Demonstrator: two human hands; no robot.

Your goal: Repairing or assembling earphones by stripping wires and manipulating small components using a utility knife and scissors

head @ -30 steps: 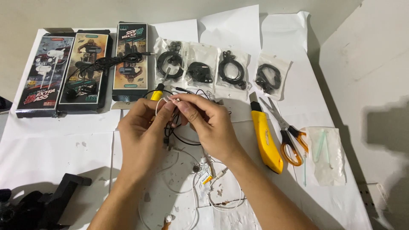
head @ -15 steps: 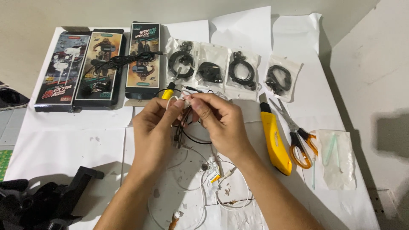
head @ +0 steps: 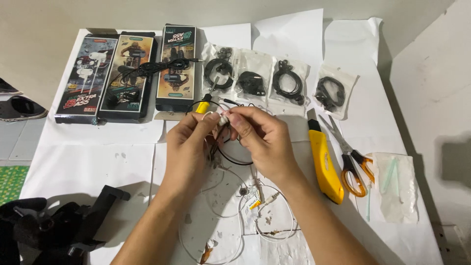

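At the centre of the paper-covered desk (head: 98, 162), both hands meet fingertip to fingertip over a small white earbud piece (head: 223, 119). The left hand (head: 189, 147) pinches it from the left with thumb and forefinger closed on it; the right hand (head: 262, 140) pinches from the right in the same clenched grip. The piece sits squarely between the two grips, equally near to each, its short length running left to right. A thin black wire (head: 230, 159) loops down from the pinch toward the person, and white wires (head: 230, 211) trail below the wrists among small scraps. Just beyond the fingers lies a yellow-tipped tool (head: 202, 106). To the right of the right hand, a yellow utility knife (head: 326, 164) lies lengthwise, pointing away from the person, with orange-handled scissors (head: 349, 159) beside it and a clear plastic bag (head: 395, 186) further right. Along the far edge sit three earphone boxes (head: 127, 73) and four bagged black earphones (head: 274, 81).
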